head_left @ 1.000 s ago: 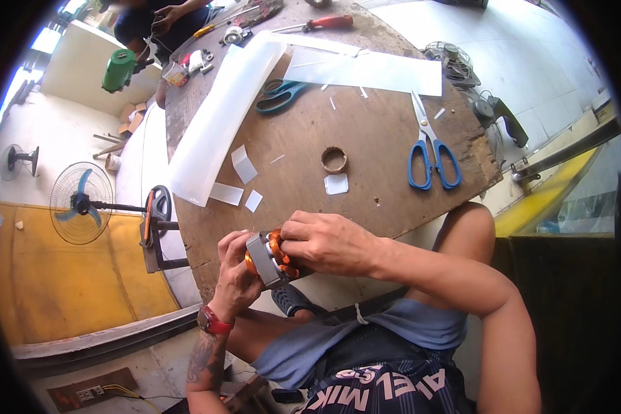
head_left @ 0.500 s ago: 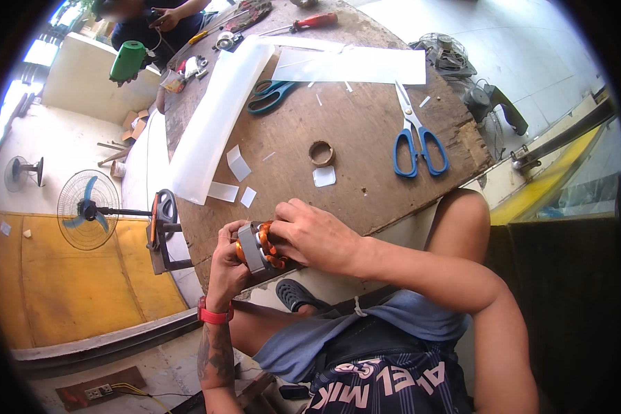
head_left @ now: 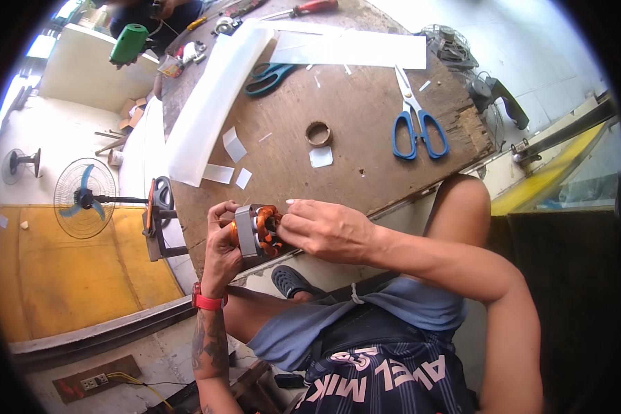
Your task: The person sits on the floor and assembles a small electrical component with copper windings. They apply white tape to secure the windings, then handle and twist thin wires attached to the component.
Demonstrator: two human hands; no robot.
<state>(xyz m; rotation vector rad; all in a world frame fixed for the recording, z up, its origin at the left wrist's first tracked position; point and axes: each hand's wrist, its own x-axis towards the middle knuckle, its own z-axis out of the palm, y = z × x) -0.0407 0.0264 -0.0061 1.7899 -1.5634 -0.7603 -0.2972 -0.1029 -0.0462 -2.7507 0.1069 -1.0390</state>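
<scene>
My left hand [head_left: 222, 241] is wrapped round a motor stator [head_left: 247, 231], a grey metal core with orange copper coils at both ends, held above the table's near edge. My right hand [head_left: 334, 231] is at the coils facing it, thumb and fingers pinched together at the opening. What those fingertips hold, if anything, is hidden. Farther off on the wooden table [head_left: 366, 183] lie a brown tape roll [head_left: 318, 134], a small white square sheet [head_left: 321, 158] and cut white pieces [head_left: 234, 144]. Blue-handled scissors [head_left: 414, 124] lie open to the right.
A long curled white sheet [head_left: 217, 103] and a flat white sheet [head_left: 352, 51] lie across the table. Teal-handled scissors [head_left: 268, 79] are beside them. A red-handled screwdriver [head_left: 314, 7] lies at the far end, near another person [head_left: 176, 21]. A fan [head_left: 85, 198] stands left.
My right hand has drawn back slightly to the right, showing more of the coils. The stator stays in my left hand. The table appears higher in the view.
</scene>
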